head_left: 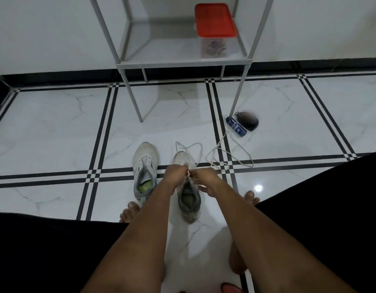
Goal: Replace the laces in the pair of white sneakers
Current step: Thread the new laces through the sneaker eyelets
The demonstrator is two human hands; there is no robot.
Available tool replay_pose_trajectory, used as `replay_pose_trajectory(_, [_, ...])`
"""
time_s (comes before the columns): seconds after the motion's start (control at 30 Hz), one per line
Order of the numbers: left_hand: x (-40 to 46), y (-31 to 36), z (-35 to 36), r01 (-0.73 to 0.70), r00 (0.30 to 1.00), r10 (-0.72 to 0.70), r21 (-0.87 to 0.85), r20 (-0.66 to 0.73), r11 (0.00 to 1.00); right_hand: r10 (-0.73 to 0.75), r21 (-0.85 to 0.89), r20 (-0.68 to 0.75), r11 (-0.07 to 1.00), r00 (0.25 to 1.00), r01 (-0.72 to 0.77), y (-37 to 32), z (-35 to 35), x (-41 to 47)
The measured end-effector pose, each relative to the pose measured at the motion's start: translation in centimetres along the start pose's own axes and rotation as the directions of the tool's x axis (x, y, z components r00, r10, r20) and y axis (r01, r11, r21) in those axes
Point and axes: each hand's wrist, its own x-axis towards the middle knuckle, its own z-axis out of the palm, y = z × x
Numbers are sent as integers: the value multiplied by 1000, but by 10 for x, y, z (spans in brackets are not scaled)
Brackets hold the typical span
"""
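Observation:
Two white sneakers stand side by side on the tiled floor in front of me. The left sneaker (pixel 145 166) has no lace in its eyelets. Over the right sneaker (pixel 188 199) my left hand (pixel 175 173) and my right hand (pixel 205 176) meet, each pinching the white lace at the eyelets. Loops of that lace (pixel 188 147) lie past the shoe's toe. A second loose white lace (pixel 229 154) lies on the floor to the right.
A grey metal shelf rack (pixel 183 63) stands ahead against the wall, holding a clear box with a red lid (pixel 214 21). By its right leg lie a blue tube (pixel 236 126) and a black oval object (pixel 249 120). My bare feet and dark-clothed knees flank the shoes.

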Motion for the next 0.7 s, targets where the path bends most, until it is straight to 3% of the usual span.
replay_pose_trajectory(0.2, [-2,58,-22,-177,984,172,-220,-40,959,-189,-184,158,959,969,217,-36,0,-17])
replay_pose_trajectory(0.33, [-8,81,-34,-329,942,334,-150,8,932,-374,-296,191,860,908,416,-47,0,-14])
replay_pose_trajectory(0.43, [-4,71,-41,-235,970,216,194,113,953,-378,-325,144,855,914,405,-50,-6,-10])
replay_pose_trajectory(0.5, [2,55,-47,-178,981,144,325,126,929,-359,-326,117,867,926,377,-51,-11,-7])
replay_pose_trajectory(0.57, [1,45,-51,-200,977,159,348,142,916,-331,-305,98,888,938,345,-52,-15,-6])
replay_pose_trajectory(0.7, [-1,32,-47,-121,970,79,171,231,978,-354,-301,83,882,931,363,-55,-23,-6])
